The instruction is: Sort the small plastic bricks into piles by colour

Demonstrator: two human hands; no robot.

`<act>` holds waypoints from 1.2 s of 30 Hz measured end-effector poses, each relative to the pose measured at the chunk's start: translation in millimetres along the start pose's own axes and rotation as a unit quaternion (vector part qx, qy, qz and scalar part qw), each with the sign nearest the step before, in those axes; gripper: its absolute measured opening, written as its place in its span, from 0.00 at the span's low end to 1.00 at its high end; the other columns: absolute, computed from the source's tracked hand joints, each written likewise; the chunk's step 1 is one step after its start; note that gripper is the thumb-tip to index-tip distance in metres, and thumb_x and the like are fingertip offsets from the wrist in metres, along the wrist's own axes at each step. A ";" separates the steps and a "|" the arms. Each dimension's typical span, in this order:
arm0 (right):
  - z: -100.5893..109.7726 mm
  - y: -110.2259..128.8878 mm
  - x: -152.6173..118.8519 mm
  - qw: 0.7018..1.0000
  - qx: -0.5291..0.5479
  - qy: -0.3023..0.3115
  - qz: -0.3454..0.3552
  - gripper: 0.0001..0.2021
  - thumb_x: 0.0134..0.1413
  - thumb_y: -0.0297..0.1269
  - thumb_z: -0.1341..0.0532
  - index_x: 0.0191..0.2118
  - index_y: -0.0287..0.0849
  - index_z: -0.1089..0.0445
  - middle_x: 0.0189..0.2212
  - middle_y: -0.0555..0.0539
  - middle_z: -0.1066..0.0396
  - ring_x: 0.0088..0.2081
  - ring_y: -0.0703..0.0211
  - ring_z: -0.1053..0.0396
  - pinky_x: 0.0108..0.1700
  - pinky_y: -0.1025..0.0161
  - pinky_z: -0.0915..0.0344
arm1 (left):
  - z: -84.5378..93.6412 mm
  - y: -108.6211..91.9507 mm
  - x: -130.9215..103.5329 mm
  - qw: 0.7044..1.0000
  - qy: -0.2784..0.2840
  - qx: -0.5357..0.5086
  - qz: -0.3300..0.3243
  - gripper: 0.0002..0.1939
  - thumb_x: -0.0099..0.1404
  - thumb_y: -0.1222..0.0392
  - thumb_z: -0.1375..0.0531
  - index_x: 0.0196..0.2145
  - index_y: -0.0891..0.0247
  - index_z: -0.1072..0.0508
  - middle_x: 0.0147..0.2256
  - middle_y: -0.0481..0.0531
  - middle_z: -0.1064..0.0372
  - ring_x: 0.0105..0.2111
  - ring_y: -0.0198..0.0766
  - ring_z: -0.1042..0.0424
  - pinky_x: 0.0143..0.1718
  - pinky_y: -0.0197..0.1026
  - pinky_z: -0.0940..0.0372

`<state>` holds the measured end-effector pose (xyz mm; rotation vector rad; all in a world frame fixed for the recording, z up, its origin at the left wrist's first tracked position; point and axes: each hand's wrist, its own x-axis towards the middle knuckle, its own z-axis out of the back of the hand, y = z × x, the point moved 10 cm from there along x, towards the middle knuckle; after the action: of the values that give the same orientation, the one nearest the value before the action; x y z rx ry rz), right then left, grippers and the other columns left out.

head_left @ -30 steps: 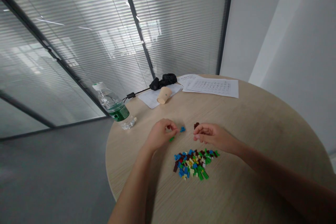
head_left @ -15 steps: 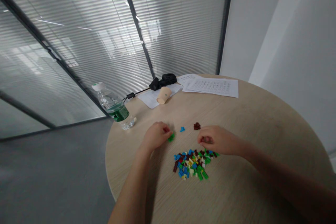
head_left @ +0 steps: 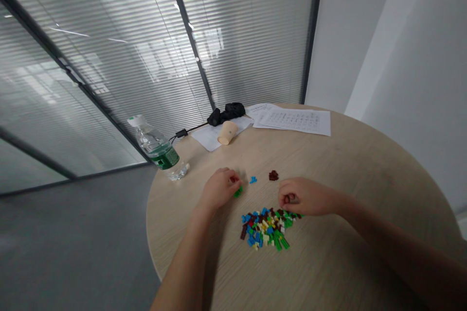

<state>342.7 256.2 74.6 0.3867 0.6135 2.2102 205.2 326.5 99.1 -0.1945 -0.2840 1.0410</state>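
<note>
A mixed pile of small building bricks [head_left: 265, 227] in blue, green, dark brown, yellow, white and red lies on the round table. My right hand [head_left: 306, 197] rests at the pile's far right edge, fingers curled together with the tips low by the bricks; whatever they pinch is hidden. My left hand [head_left: 221, 188] is closed above a small group of green bricks [head_left: 238, 192], and I cannot make out what is between its fingertips. Between the hands sit a few blue bricks [head_left: 253, 180] and a small heap of dark brown bricks [head_left: 273, 175].
On the left edge stands a water bottle [head_left: 160, 150] with a green label. Farther back are a tipped paper cup [head_left: 227, 132], a black bundle [head_left: 233, 111] with a cord, and printed sheets [head_left: 295, 120]. Glass panels with blinds rise behind the table [head_left: 365, 170].
My right hand has shifted slightly right and down toward the pile's edge. My left hand stays by the green bricks, its fingers moved only a little.
</note>
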 end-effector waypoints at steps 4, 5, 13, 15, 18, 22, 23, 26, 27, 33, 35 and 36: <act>2.0 -3.0 0.2 1.000 -0.022 -0.012 0.000 0.06 0.47 0.28 0.44 0.29 0.40 0.29 0.26 0.48 0.32 0.27 0.63 0.37 0.29 0.67 0.43 | -1.0 -8.2 -0.4 0.999 -0.001 -0.033 -0.022 0.08 0.58 0.58 0.45 0.28 0.63 0.28 0.30 0.52 0.32 0.33 0.38 0.34 0.34 0.37 0.41; 2.5 -3.1 0.1 1.000 -0.022 -0.013 0.002 0.07 0.47 0.27 0.44 0.29 0.40 0.29 0.27 0.48 0.32 0.28 0.63 0.37 0.30 0.67 0.43 | -0.7 -10.2 -0.5 0.999 -0.002 -0.040 -0.027 0.08 0.58 0.59 0.45 0.28 0.63 0.28 0.30 0.52 0.32 0.33 0.38 0.34 0.34 0.37 0.41; 0.5 -6.2 1.3 1.000 -0.001 0.002 -0.008 0.06 0.46 0.27 0.43 0.29 0.40 0.29 0.29 0.48 0.32 0.30 0.63 0.37 0.31 0.68 0.43 | 0.5 -18.1 -0.1 0.996 -0.008 -0.067 -0.050 0.07 0.58 0.62 0.45 0.27 0.64 0.28 0.29 0.51 0.32 0.32 0.37 0.34 0.34 0.37 0.41; 0.6 -6.8 2.3 1.000 -0.006 -0.003 -0.009 0.05 0.47 0.28 0.43 0.29 0.39 0.30 0.28 0.48 0.33 0.29 0.64 0.38 0.30 0.68 0.44 | -0.3 -20.6 -0.4 0.995 -0.008 -0.079 -0.058 0.06 0.58 0.62 0.45 0.28 0.64 0.28 0.30 0.51 0.32 0.32 0.36 0.34 0.34 0.37 0.41; 7.6 -4.4 3.9 0.999 -0.002 -0.041 -0.015 0.04 0.49 0.28 0.44 0.30 0.39 0.31 0.27 0.49 0.34 0.28 0.64 0.39 0.30 0.67 0.45 | -0.2 -31.4 -2.3 0.991 -0.007 -0.103 -0.088 0.06 0.59 0.60 0.43 0.29 0.64 0.29 0.30 0.50 0.32 0.32 0.36 0.35 0.35 0.36 0.41; 20.2 -0.7 5.3 0.990 0.067 -0.117 -0.048 0.04 0.51 0.31 0.44 0.31 0.39 0.32 0.27 0.50 0.34 0.26 0.66 0.39 0.28 0.68 0.45 | 4.8 -59.1 -7.8 0.976 -0.020 -0.135 -0.172 0.11 0.56 0.52 0.39 0.31 0.63 0.29 0.29 0.49 0.32 0.34 0.36 0.35 0.37 0.37 0.41; 21.5 -0.2 5.5 0.985 0.091 -0.132 -0.057 0.04 0.51 0.31 0.44 0.31 0.39 0.32 0.26 0.50 0.34 0.25 0.66 0.39 0.28 0.69 0.45 | 5.5 -65.3 -9.3 0.971 -0.022 -0.143 -0.191 0.12 0.55 0.51 0.38 0.31 0.63 0.29 0.29 0.49 0.32 0.34 0.36 0.35 0.37 0.37 0.41; 21.1 0.9 6.0 0.975 0.141 -0.158 -0.071 0.05 0.51 0.33 0.44 0.32 0.39 0.32 0.25 0.51 0.35 0.24 0.67 0.40 0.26 0.70 0.44 | 4.6 -77.2 -12.3 0.959 -0.025 -0.168 -0.227 0.10 0.57 0.53 0.39 0.29 0.63 0.29 0.29 0.49 0.31 0.34 0.36 0.35 0.37 0.37 0.41; 20.5 0.7 5.9 0.973 0.148 -0.162 -0.073 0.05 0.51 0.33 0.43 0.31 0.39 0.32 0.24 0.51 0.35 0.24 0.67 0.40 0.26 0.70 0.44 | 3.6 -79.5 -13.0 0.956 -0.024 -0.174 -0.234 0.09 0.58 0.54 0.40 0.28 0.63 0.29 0.29 0.50 0.31 0.34 0.36 0.35 0.38 0.37 0.41; 19.3 -5.9 5.0 0.967 0.160 -0.173 -0.092 0.05 0.49 0.34 0.42 0.30 0.39 0.30 0.22 0.52 0.34 0.23 0.67 0.39 0.25 0.70 0.45 | 0.8 -82.0 -13.9 0.952 -0.027 -0.184 -0.242 0.08 0.60 0.57 0.42 0.27 0.63 0.29 0.28 0.50 0.31 0.34 0.36 0.35 0.38 0.38 0.41; 19.7 -6.6 5.2 0.966 0.163 -0.181 -0.092 0.05 0.49 0.34 0.41 0.30 0.40 0.30 0.22 0.52 0.34 0.24 0.67 0.38 0.26 0.70 0.44 | 1.9 -81.6 -13.7 0.953 -0.029 -0.184 -0.238 0.07 0.59 0.59 0.42 0.26 0.63 0.30 0.28 0.50 0.31 0.34 0.36 0.35 0.38 0.38 0.41; 19.8 -6.9 5.3 0.964 0.166 -0.185 -0.093 0.05 0.49 0.34 0.41 0.30 0.40 0.30 0.22 0.52 0.33 0.24 0.67 0.38 0.25 0.70 0.44 | 2.7 -81.5 -13.6 0.954 -0.030 -0.184 -0.234 0.06 0.59 0.60 0.41 0.26 0.63 0.30 0.28 0.49 0.31 0.33 0.35 0.35 0.38 0.38 0.41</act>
<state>352.7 270.1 87.8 0.8578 0.7767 1.7920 264.7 274.6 123.6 -0.4089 -0.5513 0.5158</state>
